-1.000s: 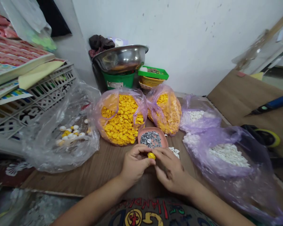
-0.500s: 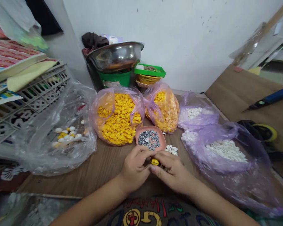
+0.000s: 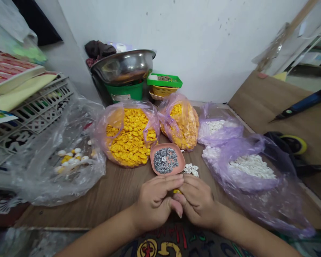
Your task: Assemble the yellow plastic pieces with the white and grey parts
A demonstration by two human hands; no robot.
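Observation:
Pressed together at the front edge of the table, my left hand and my right hand close round a small yellow plastic piece. Only a sliver of it shows between the thumbs and fingers. Just beyond the fingertips sits a pink dish of small grey bits, with one white piece on top. Beside the dish lies a little pile of white pieces with dark marks. Behind stand a bag of yellow pieces and a second, smaller bag of yellow pieces.
On the left a clear bag holds white and yellow rounded pieces, against a grey crate. Purple bags of white pieces lie on the right, near a blue-handled tool. A metal basin and green tray stand by the wall.
My hands have drawn closer round the yellow piece, so less of it shows. My left thumb now points down towards me. The view has shifted slightly to the right.

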